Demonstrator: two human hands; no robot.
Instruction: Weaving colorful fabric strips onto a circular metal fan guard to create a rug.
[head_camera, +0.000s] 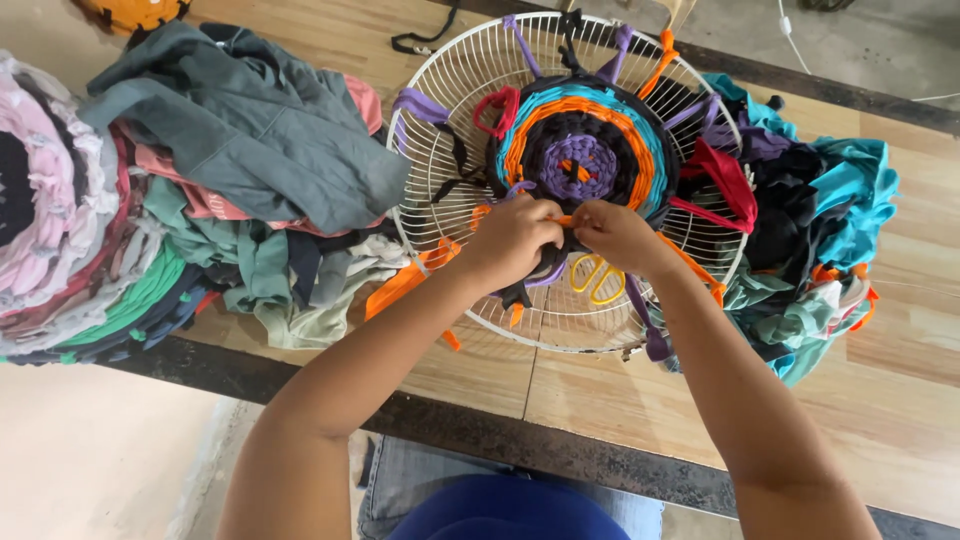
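Wooden table (900, 400) over pale floor, both hands (565, 238) pinching an orange fabric strip (562, 221) on a wire fan guard (430, 90).

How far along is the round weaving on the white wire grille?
Done: the centre of the woven round, in purple, dark, orange and teal rings. In hand: left hand and right hand pinch an orange strip at its near edge. Left: the wire grille's outer part is bare.
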